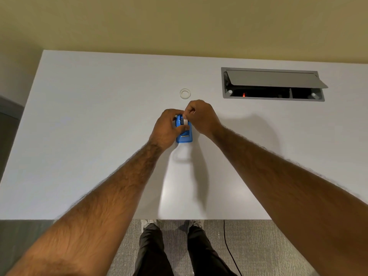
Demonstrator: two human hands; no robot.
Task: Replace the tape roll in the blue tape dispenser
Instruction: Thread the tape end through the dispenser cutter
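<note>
The blue tape dispenser [184,136] stands on the white table [89,136] at the middle, its cutter end toward me. My left hand [167,127] grips its left side, thumb across the top. A white tape roll [186,122] sits in the dispenser's cradle beside a black hub, and my right hand [201,116] pinches the roll from the right with curled fingers. A second ring, an empty whitish tape core [185,93], lies flat on the table just beyond the hands.
A recessed grey cable box [272,84] with its flap raised is set into the table at the far right. The table's near edge runs above my legs, and a black cable [229,250] hangs over grey carpet.
</note>
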